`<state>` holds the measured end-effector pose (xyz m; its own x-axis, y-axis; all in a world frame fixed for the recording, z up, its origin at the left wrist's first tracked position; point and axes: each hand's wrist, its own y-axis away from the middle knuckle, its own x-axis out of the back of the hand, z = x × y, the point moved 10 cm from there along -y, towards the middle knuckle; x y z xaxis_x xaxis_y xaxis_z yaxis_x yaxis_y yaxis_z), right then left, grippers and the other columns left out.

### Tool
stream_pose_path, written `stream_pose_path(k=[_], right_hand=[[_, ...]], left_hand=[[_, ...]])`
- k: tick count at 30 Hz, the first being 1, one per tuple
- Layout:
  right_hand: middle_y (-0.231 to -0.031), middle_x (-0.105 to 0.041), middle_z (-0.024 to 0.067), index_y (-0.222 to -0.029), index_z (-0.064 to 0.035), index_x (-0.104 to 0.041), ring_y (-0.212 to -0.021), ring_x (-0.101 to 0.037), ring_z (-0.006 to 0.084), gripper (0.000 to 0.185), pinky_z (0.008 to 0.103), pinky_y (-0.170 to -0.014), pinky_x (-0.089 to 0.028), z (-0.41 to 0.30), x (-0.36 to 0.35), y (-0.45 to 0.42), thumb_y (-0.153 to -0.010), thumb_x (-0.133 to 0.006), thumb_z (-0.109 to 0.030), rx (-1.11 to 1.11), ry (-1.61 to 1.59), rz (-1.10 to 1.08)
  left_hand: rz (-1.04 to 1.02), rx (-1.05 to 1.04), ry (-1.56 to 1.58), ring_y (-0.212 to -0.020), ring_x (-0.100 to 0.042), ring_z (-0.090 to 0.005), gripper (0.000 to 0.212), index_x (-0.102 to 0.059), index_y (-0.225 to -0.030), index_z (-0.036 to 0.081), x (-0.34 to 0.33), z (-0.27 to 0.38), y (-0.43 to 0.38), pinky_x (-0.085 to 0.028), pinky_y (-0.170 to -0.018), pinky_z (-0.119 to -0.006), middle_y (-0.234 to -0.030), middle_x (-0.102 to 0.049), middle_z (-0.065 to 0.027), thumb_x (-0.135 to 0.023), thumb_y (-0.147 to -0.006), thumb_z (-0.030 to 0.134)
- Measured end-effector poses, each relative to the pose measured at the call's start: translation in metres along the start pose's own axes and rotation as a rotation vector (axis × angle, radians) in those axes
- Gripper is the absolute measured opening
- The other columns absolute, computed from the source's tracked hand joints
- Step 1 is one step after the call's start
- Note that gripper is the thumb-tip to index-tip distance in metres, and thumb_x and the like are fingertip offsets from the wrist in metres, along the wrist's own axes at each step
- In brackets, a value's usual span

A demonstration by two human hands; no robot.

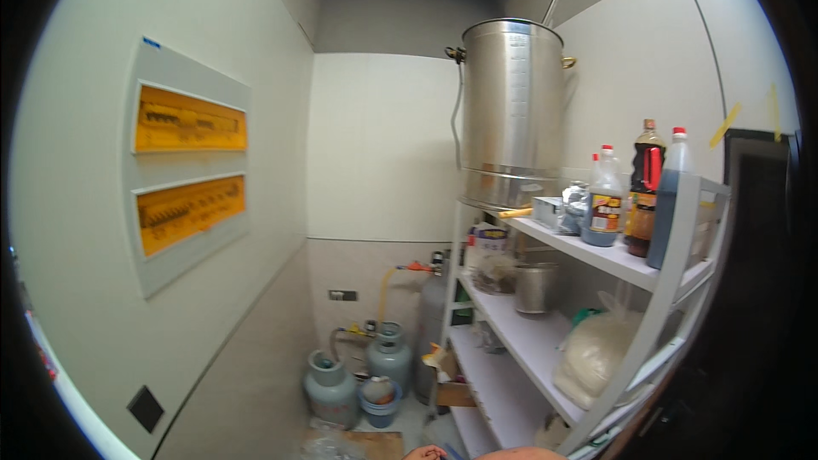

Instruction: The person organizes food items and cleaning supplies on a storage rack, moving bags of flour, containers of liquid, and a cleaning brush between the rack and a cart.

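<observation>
Part of one of my hands (pixel 424 453) shows at the bottom edge, its fingers curled; which hand it is and whether it holds anything I cannot tell. Bare skin of an arm or the other hand lies to its right, cut off by the frame. Beside them stands a white metal shelf rack (pixel 591 252). On its top are a tall stainless steel pot (pixel 511 115), a jug of dark liquid (pixel 601 211) and a red-handled bottle (pixel 642 204). Lower down are a metal container (pixel 535 287) and a knotted plastic bag with pale contents (pixel 597 358).
Grey gas cylinders (pixel 331 393) with hoses stand on the floor at the back, near a blue bucket (pixel 381 406). A cardboard box (pixel 455 393) is by the rack. An electrical panel with orange covers (pixel 188 163) is on the left wall. Flat cardboard (pixel 377 444) lies below.
</observation>
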<state>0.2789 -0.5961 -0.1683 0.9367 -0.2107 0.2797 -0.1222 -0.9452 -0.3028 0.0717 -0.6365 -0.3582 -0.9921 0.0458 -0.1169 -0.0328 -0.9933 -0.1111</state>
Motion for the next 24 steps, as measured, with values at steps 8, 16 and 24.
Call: stream_pose_path(k=[8,16,24], right_hand=[[-0.101,-0.070,0.0226,-0.109,-0.0019,-0.070,-0.087,-0.065,0.0324,0.024,0.0464,-0.079,-0.055,-0.054,-0.133,-0.001,-0.092,-0.069,-0.019,0.081,-0.151,-0.245],[-0.101,-0.069,0.0226,-0.110,-0.0014,-0.069,-0.086,-0.065,0.0321,0.024,0.0463,-0.079,-0.055,-0.095,-0.241,0.029,-0.093,-0.069,-0.019,0.163,-0.218,-0.445],[-0.101,-0.069,0.0226,-0.111,-0.0009,-0.069,-0.086,-0.064,0.0319,0.025,0.0462,-0.079,-0.054,-0.109,-0.311,0.066,-0.095,-0.068,-0.019,0.227,-0.243,-0.576]], left_hand=[[0.402,-0.006,-0.144,-0.063,-0.053,-0.0116,0.017,-0.065,-0.106,0.007,0.167,0.030,0.054,-0.045,-0.058,-0.029,-0.078,-0.063,-0.0022,-0.050,-0.105,0.012],[0.642,0.011,-0.177,-0.063,-0.053,-0.0121,0.022,-0.067,-0.099,0.005,0.265,-0.001,0.134,-0.046,-0.061,-0.030,-0.073,-0.062,-0.0020,-0.049,-0.107,0.016],[0.537,-0.106,-0.234,-0.079,-0.058,-0.0082,0.021,-0.064,-0.117,0.006,0.293,0.102,0.170,-0.049,-0.071,-0.026,-0.083,-0.061,0.0013,-0.046,-0.108,0.013]])
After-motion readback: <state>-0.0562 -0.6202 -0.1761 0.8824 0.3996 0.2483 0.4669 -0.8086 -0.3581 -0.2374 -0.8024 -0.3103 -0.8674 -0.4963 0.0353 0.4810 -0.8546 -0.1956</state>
